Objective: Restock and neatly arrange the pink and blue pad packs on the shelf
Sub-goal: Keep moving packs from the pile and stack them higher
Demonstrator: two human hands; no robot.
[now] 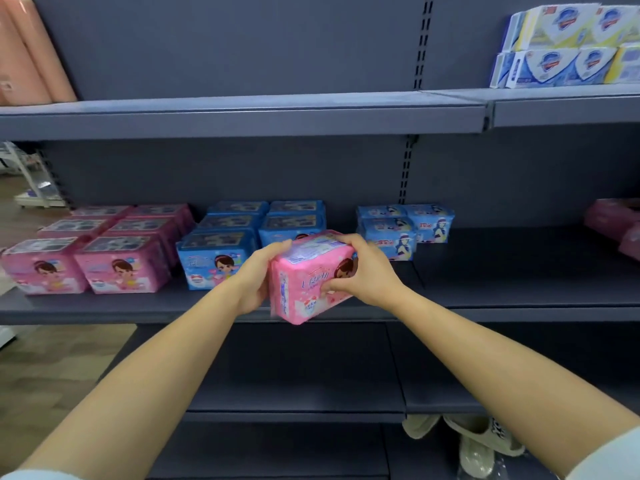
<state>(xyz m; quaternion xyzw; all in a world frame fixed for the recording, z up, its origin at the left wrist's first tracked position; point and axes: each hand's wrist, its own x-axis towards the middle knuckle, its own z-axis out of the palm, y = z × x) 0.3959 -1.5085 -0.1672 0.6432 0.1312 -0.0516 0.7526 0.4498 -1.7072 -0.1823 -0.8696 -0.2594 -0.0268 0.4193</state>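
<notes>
A pink pad pack [309, 274] was held tilted over the front edge of the middle shelf [502, 301]. It was gripped with curled fingers by the left hand [254, 278] at its 9 o'clock side and the right hand [367, 270] at 3 o'clock. Blue pad packs [216, 258] were stacked at its 10 o'clock.

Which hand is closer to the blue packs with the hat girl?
Right. The right hand is just in front of those blue packs; the left hand is across the held pink pack, farther left.
</notes>
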